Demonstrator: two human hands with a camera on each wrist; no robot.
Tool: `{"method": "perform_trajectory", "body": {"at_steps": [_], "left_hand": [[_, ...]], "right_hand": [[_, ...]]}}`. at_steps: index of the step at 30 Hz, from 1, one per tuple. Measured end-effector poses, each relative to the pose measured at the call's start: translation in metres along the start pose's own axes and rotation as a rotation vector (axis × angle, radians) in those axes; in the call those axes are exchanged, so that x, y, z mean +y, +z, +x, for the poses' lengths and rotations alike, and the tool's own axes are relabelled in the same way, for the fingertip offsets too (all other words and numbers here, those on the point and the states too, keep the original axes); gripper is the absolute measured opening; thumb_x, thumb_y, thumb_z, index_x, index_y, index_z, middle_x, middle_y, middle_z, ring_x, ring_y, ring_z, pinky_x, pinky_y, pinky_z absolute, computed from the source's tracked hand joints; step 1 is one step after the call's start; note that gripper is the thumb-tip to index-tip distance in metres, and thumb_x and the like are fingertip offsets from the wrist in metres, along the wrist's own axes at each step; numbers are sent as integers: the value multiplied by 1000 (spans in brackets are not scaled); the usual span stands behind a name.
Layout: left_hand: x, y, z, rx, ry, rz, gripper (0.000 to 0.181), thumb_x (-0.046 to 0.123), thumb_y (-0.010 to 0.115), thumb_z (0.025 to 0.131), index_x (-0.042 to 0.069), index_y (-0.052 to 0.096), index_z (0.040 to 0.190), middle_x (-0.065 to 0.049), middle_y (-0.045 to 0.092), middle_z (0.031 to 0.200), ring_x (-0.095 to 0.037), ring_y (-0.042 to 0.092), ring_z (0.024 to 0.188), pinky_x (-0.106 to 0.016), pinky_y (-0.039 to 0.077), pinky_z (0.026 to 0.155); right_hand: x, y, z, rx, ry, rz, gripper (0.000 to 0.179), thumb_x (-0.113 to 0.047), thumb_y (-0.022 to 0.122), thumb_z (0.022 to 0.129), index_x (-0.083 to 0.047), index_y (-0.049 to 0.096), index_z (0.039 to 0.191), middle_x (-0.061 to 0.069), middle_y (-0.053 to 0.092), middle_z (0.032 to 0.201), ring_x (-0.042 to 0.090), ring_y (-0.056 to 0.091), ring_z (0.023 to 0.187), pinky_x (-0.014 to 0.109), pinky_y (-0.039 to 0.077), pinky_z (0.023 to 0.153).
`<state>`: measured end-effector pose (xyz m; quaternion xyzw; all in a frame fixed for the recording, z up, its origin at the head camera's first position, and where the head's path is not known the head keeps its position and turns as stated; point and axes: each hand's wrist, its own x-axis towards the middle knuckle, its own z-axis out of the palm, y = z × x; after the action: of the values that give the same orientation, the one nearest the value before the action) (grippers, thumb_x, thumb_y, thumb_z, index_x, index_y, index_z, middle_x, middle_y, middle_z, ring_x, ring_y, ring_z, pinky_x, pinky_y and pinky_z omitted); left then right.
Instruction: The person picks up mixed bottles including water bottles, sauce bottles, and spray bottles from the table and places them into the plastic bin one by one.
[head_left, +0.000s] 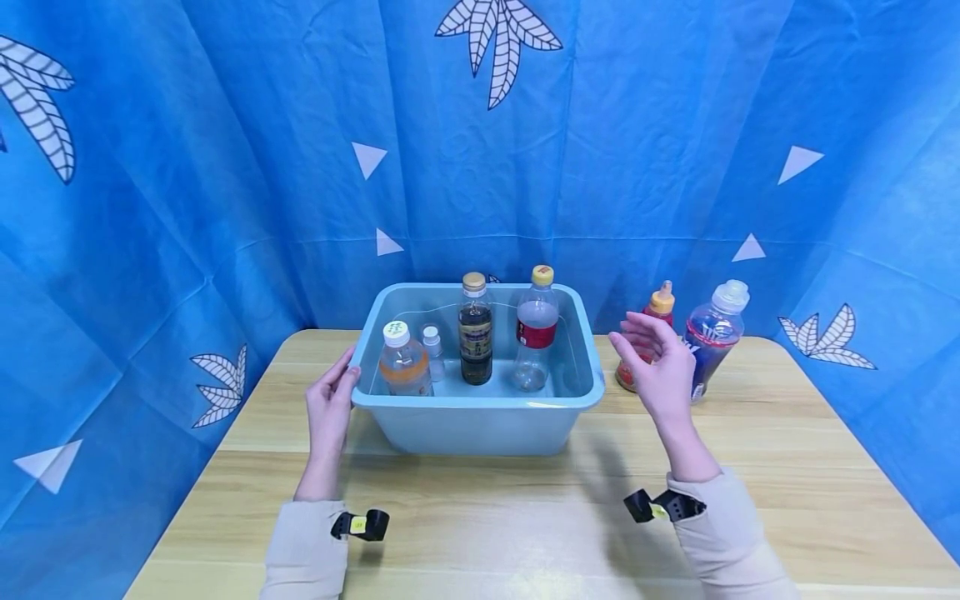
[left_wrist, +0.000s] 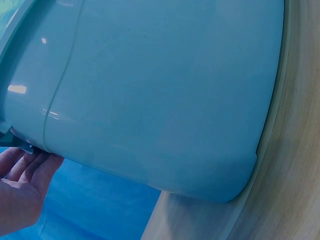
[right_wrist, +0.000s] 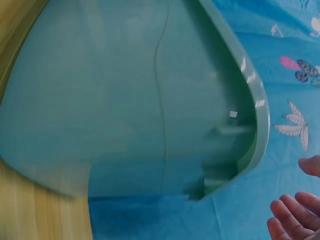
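Observation:
A light blue plastic tub [head_left: 480, 427] stands on the wooden table with several bottles in it. At its left end my left hand [head_left: 330, 402] grips the rim; in the left wrist view the fingers [left_wrist: 37, 172] reach up under the rim's edge. My right hand [head_left: 660, 362] is raised to the right of the tub, thumb and fingers spread apart with nothing between them. It partly covers a red squeeze bottle [head_left: 662, 307] with an orange-yellow cap and a clear-capped bottle [head_left: 716, 329] of dark blue. The right wrist view shows its fingertips [right_wrist: 284, 212] apart from the tub's rim.
Inside the tub are a white-capped bottle [head_left: 405, 367] with an orange band, a small white-capped bottle [head_left: 433, 354], a dark sauce bottle [head_left: 476, 337] and a clear bottle [head_left: 534, 333] with a red label. A blue patterned curtain [head_left: 480, 183] hangs behind the table [head_left: 480, 525].

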<state>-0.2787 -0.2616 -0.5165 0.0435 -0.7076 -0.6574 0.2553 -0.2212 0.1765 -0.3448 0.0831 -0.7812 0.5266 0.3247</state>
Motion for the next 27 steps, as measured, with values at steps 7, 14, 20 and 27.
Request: {"method": "perform_trajectory", "body": {"at_steps": [7,14,20,27], "left_hand": [[1,0,0,-3,-7,-13,40,43,56,83,32,54,122,6,52,124,-15,52,108,-30,49,77],[2,1,0,1,-5,7,41,44,56,83,33,53,122,8,52,123,-15,53,108,-32,49,77],[2,1,1,5,-17,17,41,46,55,83,34,53,122,9,52,123,-14,52,108,-34,49,79],[4,1,0,10,-10,24,40,45,56,83,35,54,121,9,53,123,-14,52,108,-35,48,79]], "right_hand": [[15,-8,8,44,52,-33,35,-17,68,78,-2,59,108,12,63,100,4,59,81,13,47,72],[28,-14,16,108,122,-107,43,-22,69,78,-2,56,114,10,60,108,21,58,92,19,49,74],[36,-17,22,121,182,-110,48,-24,67,79,-3,51,119,9,56,114,21,54,100,37,47,83],[44,-18,31,153,189,-138,50,-23,68,78,-1,50,119,13,55,115,26,54,102,41,45,85]]}}
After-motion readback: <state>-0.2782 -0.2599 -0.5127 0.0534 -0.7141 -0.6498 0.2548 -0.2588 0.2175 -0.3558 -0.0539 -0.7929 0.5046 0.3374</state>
